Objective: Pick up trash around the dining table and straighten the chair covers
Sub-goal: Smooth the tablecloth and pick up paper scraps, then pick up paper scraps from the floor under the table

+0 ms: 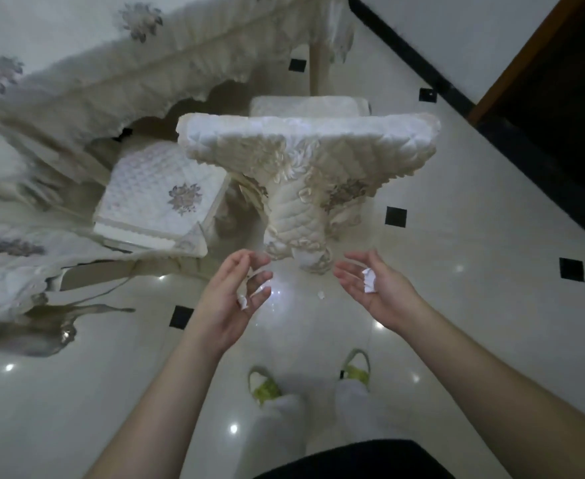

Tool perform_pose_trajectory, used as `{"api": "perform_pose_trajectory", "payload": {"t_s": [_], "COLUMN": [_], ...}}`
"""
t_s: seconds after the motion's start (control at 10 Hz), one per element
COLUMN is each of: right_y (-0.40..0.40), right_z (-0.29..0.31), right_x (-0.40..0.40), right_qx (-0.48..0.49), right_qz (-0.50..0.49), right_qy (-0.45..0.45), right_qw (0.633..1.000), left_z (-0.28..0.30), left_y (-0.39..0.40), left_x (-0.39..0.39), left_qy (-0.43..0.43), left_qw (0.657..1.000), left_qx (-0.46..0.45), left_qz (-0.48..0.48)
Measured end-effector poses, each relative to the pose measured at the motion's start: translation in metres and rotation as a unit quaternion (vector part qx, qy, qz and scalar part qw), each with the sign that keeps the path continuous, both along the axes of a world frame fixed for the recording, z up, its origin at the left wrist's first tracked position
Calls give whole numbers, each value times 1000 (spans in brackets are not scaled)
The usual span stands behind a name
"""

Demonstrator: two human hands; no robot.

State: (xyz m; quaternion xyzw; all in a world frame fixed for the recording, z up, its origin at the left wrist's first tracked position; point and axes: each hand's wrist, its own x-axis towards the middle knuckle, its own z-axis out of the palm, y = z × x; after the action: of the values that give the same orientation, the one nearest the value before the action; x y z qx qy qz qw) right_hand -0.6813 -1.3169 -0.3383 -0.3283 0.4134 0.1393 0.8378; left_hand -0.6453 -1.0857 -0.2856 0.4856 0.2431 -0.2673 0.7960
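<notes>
Your left hand (230, 299) is raised palm-inward over the glossy floor (457, 333), fingers loosely curled; a small white paper scrap (242, 302) sits against the lower fingers, apparently pinched there, though the grip itself is partly hidden

Your right hand (374, 288) is held palm-up, fingers relaxed and slightly spread. A crumpled white paper piece (369, 280) lies in the open palm, not gripped

A third bit of white trash (321, 294) shows between your two hands, lower than the chair; you cannot tell from this view whether it lies on the floor or is in the air

Directly ahead of both hands: chair back in a quilted cream chair cover (305, 157), seen from above, its embroidered skirt narrowing toward the floor just beyond your fingertips. Neither hand touches it

To its left, a second chair's seat cushion (159, 195), quilted, with a grey flower motif, tucked partly under the dining table. The table's tablecloth (76, 53) fills the upper left, lace fringe hanging

Floor tiles pale with small black insets (396, 216). Your feet in yellow-green slippers (267, 388) stand below the hands
</notes>
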Motion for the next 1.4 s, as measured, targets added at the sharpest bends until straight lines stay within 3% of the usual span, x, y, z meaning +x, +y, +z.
{"api": "perform_pose_trajectory", "payload": {"t_s": [0.2,0.5,0.7,0.8,0.9,1.0,1.3,1.4], "right_y": [14,49,51,53,49,44,42,42], "right_z": [-79,-269,-388,-446,-512,-567,-713,-740], "right_x": [20,19,20,29,31,37,46,53], "right_qx": [29,-18,-150,-257,-425,-506,-584,-583], "right_qz": [-49,-68,-3,63,187,305,477,485], "right_qy": [4,4,-6,0,-4,-22,40,78], "right_qw": [998,998,989,964,886,807,655,647], "left_z": [-67,-206,-317,-367,-416,-461,-565,-582], "left_y": [0,12,24,29,31,29,27,39], "left_x": [1,8,2,4,12,31,47,53], "left_qy": [34,79,117,128,127,108,97,110], "left_qw": [999,995,988,987,987,989,991,988], "left_qx": [-15,-61,-76,-68,-67,-79,-94,-107], "left_qz": [10,30,62,71,76,59,5,26]}}
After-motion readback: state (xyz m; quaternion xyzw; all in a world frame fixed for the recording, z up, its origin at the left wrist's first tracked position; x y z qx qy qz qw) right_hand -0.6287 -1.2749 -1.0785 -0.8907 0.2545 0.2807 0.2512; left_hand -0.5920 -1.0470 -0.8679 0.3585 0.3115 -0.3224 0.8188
